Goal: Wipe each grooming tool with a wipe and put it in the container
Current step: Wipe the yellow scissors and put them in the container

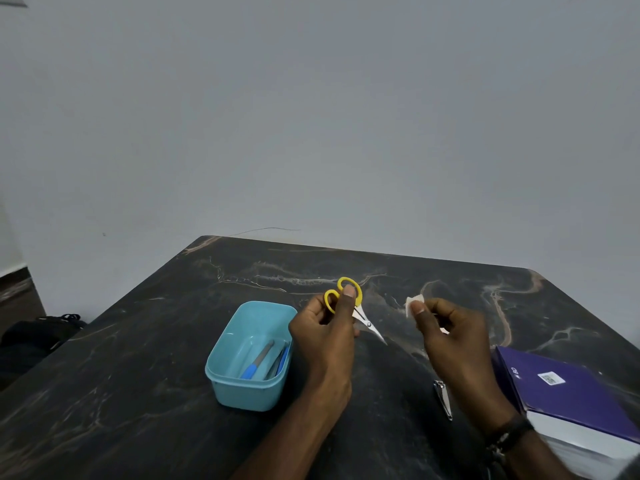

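One small pair of scissors with yellow plastic loop handles and short pointed steel blades [353,306] is held up above a dark marble-patterned tabletop [138,393], handles uppermost, blades closed and slanting down to the right. The left hand [325,327] grips it at the handles, thumb pressed over the nearer loop and fingers curled behind. Just to the right, apart from the blades, the right hand [446,334] pinches a small folded white wipe [414,304] between thumb and fingertips; the wipe does not touch the scissors.

Directly left of the left hand, touching nothing it holds, stands a light blue rectangular plastic container with rounded corners [225,372]. Inside lie a few slim tools with blue and grey handles [266,358]; how many, and what kind, cannot be told. Nothing lies between the scissors and the container's open top.

Below the right hand, a silver metal nail clipper [444,398] lies flat on the table. Further right, at the table's edge, sits a purple box with a small white label [568,393]. The right wrist wears a dark band [509,431]. A plain grey wall [311,116] rises behind the table.
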